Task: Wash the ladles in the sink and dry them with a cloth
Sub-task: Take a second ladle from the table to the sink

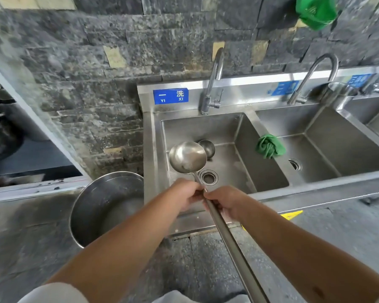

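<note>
A long steel ladle (187, 157) is held over the left sink basin (245, 136), bowl up and facing me. My left hand (185, 193) grips its handle just below the bowl. My right hand (224, 203) holds the handle right behind the left. The handle runs down toward me to the frame's bottom edge. A second ladle bowl (208, 147) lies at the bottom of the same basin, partly hidden behind the held ladle. A crumpled green cloth (270, 145) rests on the divider between the left and middle basins.
A tap (214, 84) stands over the left basin, another tap (311, 77) over the middle basin (337, 145). A large steel pot (103, 204) stands on the floor left of the sink. A green cloth (315, 12) hangs on the stone wall at the top right.
</note>
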Tool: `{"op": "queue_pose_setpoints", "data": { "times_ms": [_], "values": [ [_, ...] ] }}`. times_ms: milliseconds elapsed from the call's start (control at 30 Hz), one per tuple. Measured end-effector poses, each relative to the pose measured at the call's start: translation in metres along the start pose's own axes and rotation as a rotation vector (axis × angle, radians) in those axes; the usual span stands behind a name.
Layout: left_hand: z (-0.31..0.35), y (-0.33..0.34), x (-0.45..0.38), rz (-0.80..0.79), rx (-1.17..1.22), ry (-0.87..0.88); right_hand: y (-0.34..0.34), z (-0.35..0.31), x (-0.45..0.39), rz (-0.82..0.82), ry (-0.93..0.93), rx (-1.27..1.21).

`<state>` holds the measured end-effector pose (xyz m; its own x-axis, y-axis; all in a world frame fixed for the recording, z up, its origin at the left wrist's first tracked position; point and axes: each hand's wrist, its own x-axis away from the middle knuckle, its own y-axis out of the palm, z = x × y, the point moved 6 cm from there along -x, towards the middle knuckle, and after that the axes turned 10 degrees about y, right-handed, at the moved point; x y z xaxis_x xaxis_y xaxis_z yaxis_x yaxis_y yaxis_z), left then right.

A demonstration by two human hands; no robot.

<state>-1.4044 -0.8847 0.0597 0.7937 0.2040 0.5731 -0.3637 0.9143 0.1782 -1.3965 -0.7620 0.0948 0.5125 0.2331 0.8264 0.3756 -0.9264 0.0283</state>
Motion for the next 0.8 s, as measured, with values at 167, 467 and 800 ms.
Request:
{"op": "queue_pose_setpoints", "data": {
  "times_ms": [167, 467, 800],
  "values": [
    [0.007, 0.019, -0.041, -0.024, -0.029, -0.014, -0.019, -0.023, -0.034, 0.013, 0.064, -0.059],
    [0.018, 0.075, -0.13, -0.015, 0.003, -0.056, -0.084, -0.072, -0.113, -0.012, 0.179, -0.12],
    [-0.011, 0.115, -0.253, 0.042, -0.11, -0.129, -0.149, -0.096, -0.234, 0.019, 0.337, -0.052]
  ]
}}
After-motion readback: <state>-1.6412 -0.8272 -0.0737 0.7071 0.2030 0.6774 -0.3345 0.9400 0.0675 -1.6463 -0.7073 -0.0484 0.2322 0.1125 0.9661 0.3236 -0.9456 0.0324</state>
